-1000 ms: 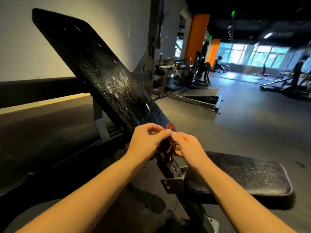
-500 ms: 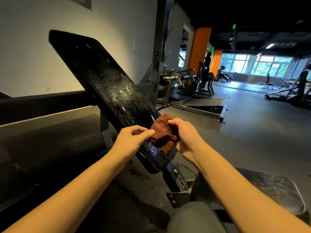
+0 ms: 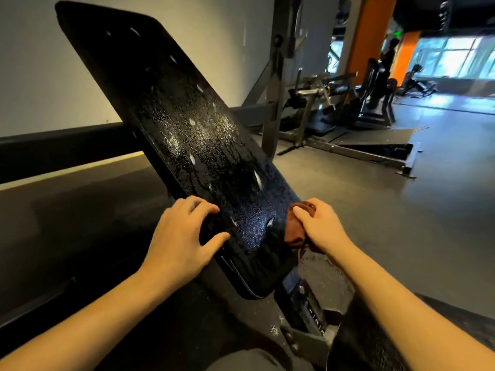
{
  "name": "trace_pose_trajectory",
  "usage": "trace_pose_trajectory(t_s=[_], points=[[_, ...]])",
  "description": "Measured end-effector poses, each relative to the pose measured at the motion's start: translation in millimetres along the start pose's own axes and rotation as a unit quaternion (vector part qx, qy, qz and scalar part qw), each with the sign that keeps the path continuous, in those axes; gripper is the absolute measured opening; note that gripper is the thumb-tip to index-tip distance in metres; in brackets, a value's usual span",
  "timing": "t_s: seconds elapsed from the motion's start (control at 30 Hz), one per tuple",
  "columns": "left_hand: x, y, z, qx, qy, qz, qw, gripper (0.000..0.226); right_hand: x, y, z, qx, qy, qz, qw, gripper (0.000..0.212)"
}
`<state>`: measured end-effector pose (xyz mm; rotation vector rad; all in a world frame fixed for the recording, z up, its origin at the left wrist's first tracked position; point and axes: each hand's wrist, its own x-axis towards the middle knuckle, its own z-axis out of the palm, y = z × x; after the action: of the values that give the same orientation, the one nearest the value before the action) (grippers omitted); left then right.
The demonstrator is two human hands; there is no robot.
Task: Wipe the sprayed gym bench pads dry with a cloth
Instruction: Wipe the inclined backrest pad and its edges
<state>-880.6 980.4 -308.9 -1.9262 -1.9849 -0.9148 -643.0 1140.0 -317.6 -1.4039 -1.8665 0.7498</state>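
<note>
- The right hand [image 3: 320,227] curls its fingers tightly round a bunched brown cloth [image 3: 293,231], held against the right edge of the tilted back pad [image 3: 187,124], near its lower end.
- The left hand [image 3: 182,234] rests on the pad's left edge, fingers spread and relaxed, gripping nothing.
- Droplets and runs cover the black pad.
- Gym machines [image 3: 375,103] stand well behind.

We noted a pale wall [image 3: 40,76] left, grey floor [image 3: 348,210], an orange pillar [image 3: 367,36], weight machines [image 3: 375,103], and bright windows [image 3: 455,54] far right.
</note>
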Motion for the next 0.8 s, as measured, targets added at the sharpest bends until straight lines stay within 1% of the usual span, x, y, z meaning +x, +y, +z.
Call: trace_pose_trajectory(t_s=[0.07, 0.13, 0.2, 0.27, 0.3, 0.33, 0.4, 0.43, 0.47, 0.5, 0.53, 0.6, 0.63, 0.67, 0.7, 0.73, 0.77, 0.8], points=[[-2.1, -5.2, 9.6, 0.041, -0.002, 0.044, 0.998, 0.059, 12.0, 3.0, 9.5, -0.058, -0.005, -0.045, 0.997, 0.019], [-1.5, -10.8, 12.0, 0.071, 0.006, 0.074, 0.995, 0.068, 20.0, 4.2, 19.9, -0.112, 0.009, -0.077, 0.991, 0.019], [0.4, -16.9, 9.4, 0.101, 0.005, 0.085, 0.991, 0.077, 26.0, 5.7, 26.5, -0.121, 0.034, -0.06, 0.99, 0.019], [3.8, -21.8, 6.5, 0.122, -0.014, 0.077, 0.989, 0.088, 25.8, 0.0, 31.9, -0.089, 0.055, -0.026, 0.994, 0.019], [5.2, -23.1, 6.6, 0.127, -0.025, 0.072, 0.989, 0.093, 20.4, -9.4, 35.8, -0.077, 0.065, -0.025, 0.995, 0.018], [5.5, -23.8, 7.5, 0.127, -0.032, 0.067, 0.989, 0.095, 10.8, -20.6, 42.0, -0.071, 0.067, -0.045, 0.994, 0.017], [5.1, -24.1, 9.0, 0.118, -0.036, 0.059, 0.991, 0.097, -19.4, -39.9, 58.7, -0.067, 0.027, -0.128, 0.989, 0.015], [4.8, -24.1, 9.7, 0.116, -0.036, 0.058, 0.991, 0.097, -37.4, -45.6, 64.2, -0.087, 0.0, -0.173, 0.981, 0.015], [4.8, -24.2, 10.2, 0.118, -0.035, 0.06, 0.991, 0.097, -50.4, -46.1, 64.9, -0.113, -0.022, -0.197, 0.974, 0.014], [4.9, -24.2, 10.2, 0.121, -0.032, 0.062, 0.99, 0.098, -53.2, -40.7, 61.2, -0.138, -0.029, -0.197, 0.97, 0.015], [4.9, -24.3, 10.0, 0.122, -0.031, 0.062, 0.99, 0.098, -46.0, -30.0, 53.7, -0.164, -0.02, -0.176, 0.97, 0.015], [4.7, -25.5, 9.2, 0.128, -0.035, 0.061, 0.989, 0.099, -14.4, -3.8, 34.7, -0.213, 0.016, -0.087, 0.973, 0.017], [5.0, -26.3, 9.0, 0.132, -0.038, 0.06, 0.989, 0.099, 1.7, 5.6, 25.3, -0.223, 0.036, -0.039, 0.973, 0.019], [5.3, -26.8, 9.2, 0.136, -0.042, 0.061, 0.988, 0.1, 12.2, 10.0, 18.5, -0.219, 0.06, -0.009, 0.974, 0.019], [4.8, -27.1, 9.5, 0.136, -0.048, 0.062, 0.988, 0.1, 14.3, 8.0, 18.5, -0.206, 0.077, 0.0, 0.975, 0.018], [3.9, -27.7, 9.8, 0.134, -0.052, 0.06, 0.988, 0.1, 8.8, -0.2, 24.9, -0.186, 0.081, -0.016, 0.979, 0.017], [3.2, -28.2, 10.0, 0.13, -0.053, 0.055, 0.989, 0.101, -3.6, -12.9, 34.7, -0.164, 0.067, -0.049, 0.983, 0.016], [3.0, -28.5, 10.4, 0.13, -0.052, 0.053, 0.989, 0.101, -20.9, -25.1, 47.0, -0.144, 0.032, -0.097, 0.984, 0.015]])
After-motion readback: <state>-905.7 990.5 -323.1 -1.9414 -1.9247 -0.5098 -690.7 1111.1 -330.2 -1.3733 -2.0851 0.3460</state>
